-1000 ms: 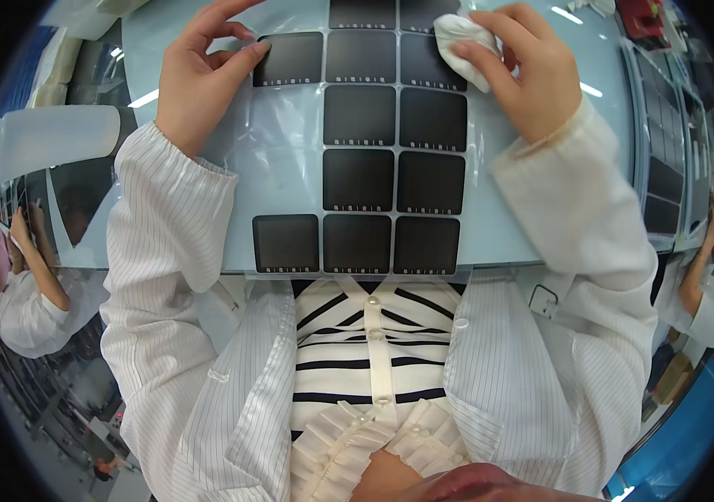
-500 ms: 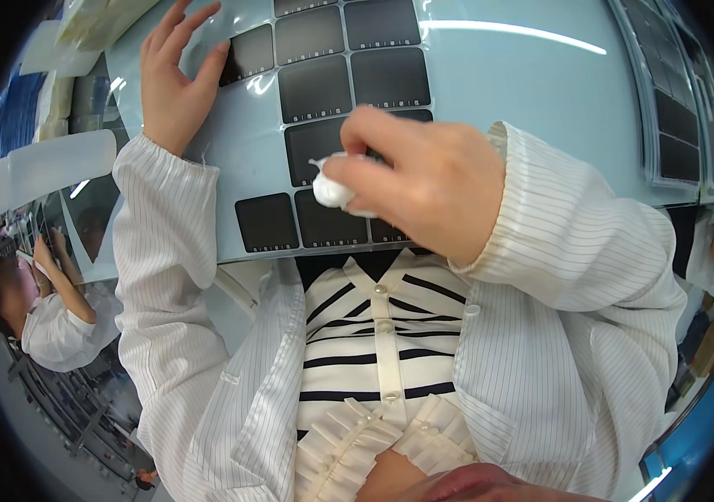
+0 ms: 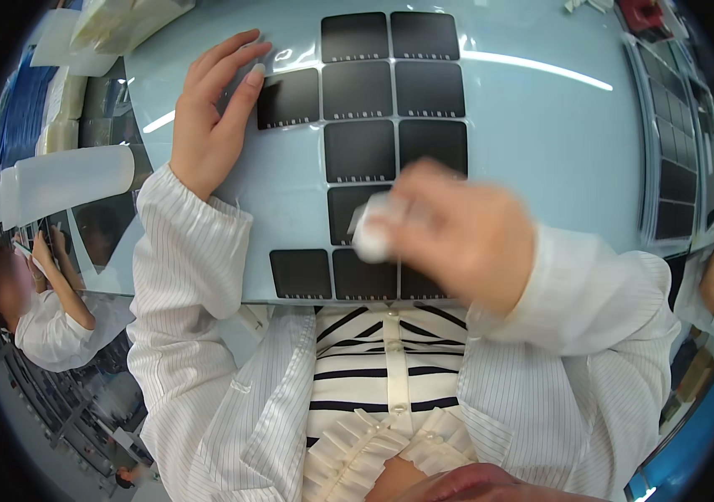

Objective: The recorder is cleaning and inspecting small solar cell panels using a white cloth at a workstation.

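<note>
A clear sheet with several dark rectangular panels (image 3: 360, 151) lies on the pale blue tabletop in front of me. My left hand (image 3: 219, 117) rests at the upper left of it, fingers spread, thumb beside the left edge of one panel (image 3: 289, 98). Over the lower panels, my right hand (image 3: 465, 238) is smeared by motion. Its fingers are closed on a crumpled white wad (image 3: 373, 233), which looks like cloth or cotton. Whether the wad touches the sheet I cannot tell. The right hand partly covers the panels beneath it.
A translucent white squeeze bottle (image 3: 72, 180) lies at the left, near stacked blue sheets (image 3: 24, 113) and plastic-wrapped packs (image 3: 118, 25). Stacked panel sheets (image 3: 675, 180) stand at the right edge. A red object (image 3: 645, 17) sits at the far right. Another person (image 3: 56, 326) works at the left.
The whole view has shifted, so the sheet and both hands appear lower and further right. My right hand has become blurred, with the white wad still in it. My left hand stays beside the same panel.
</note>
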The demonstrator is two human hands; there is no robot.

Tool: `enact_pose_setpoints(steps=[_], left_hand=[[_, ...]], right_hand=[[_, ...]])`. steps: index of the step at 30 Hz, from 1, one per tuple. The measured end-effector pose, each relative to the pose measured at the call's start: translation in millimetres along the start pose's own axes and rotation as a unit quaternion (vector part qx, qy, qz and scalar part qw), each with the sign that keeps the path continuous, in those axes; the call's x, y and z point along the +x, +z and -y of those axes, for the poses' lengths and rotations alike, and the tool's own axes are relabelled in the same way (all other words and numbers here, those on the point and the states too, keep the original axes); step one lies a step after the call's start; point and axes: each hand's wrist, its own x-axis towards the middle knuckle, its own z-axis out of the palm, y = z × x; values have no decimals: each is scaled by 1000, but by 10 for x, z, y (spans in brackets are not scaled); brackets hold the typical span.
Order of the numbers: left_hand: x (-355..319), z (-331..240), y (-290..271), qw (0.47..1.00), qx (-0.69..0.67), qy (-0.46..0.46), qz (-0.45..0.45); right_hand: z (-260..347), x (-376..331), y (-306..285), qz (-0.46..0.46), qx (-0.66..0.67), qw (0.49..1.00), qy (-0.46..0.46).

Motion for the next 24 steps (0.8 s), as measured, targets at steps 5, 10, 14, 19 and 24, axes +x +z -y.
enact_pose_setpoints(steps=[5, 10, 14, 19, 24], left_hand=[[-95, -47, -28, 999, -29, -37, 20], [-78, -120, -54, 996, -49, -50, 57], [-160, -106, -83, 995, -72, -61, 36], [-144, -173, -38, 983, -163, -84, 3], [-126, -310, -103, 968, -195, -155, 21]], right_hand=[[-631, 229, -244, -97, -117, 984, 94], [164, 117, -68, 85, -61, 992, -68], [-719, 478, -200, -178, -145, 969, 95], [64, 295, 4, 97, -23, 995, 4], [-748, 688, -115, -175, -116, 973, 98]])
